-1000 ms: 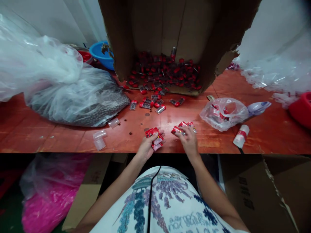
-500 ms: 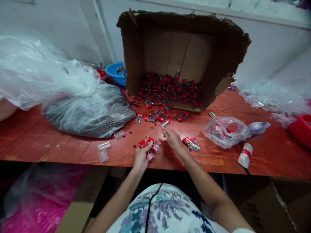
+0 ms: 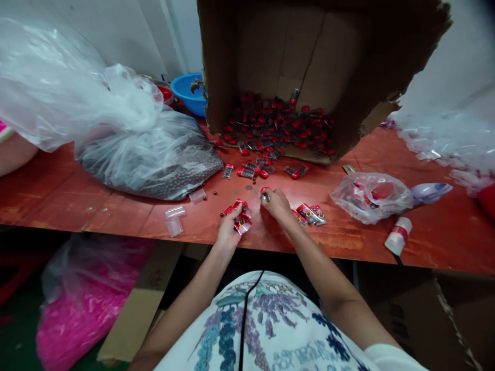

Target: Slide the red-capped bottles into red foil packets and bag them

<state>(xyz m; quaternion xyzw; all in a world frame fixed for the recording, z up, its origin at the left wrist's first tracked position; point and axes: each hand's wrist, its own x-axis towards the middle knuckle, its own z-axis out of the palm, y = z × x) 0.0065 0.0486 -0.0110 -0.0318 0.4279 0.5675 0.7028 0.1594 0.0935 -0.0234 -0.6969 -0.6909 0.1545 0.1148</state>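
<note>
My left hand [image 3: 229, 226] is closed on several small red printed packets [image 3: 243, 219], thumb on top, just above the table's front part. In my right hand [image 3: 279, 206] the fingers pinch a small clear container with a red cap [image 3: 265, 195]. To the right of that hand lie more filled red packets [image 3: 311, 214], partly behind the wrist. Beyond both hands, several red-capped containers of dark beads [image 3: 249, 169] are scattered before a torn cardboard box [image 3: 216, 67]. Many more of them are heaped inside it.
A large clear bag of dark beads [image 3: 154, 159] stands at the left, near empty clear tubes [image 3: 175, 225]. A blue bowl [image 3: 189, 93] is behind it. On the right are a plastic bag with red packets [image 3: 371, 198] and a white roll with a red band [image 3: 399, 234].
My right hand has picked up a red-capped container from in front of the box and drawn slightly back. My left hand still holds the packets. The camera view has tilted down.
</note>
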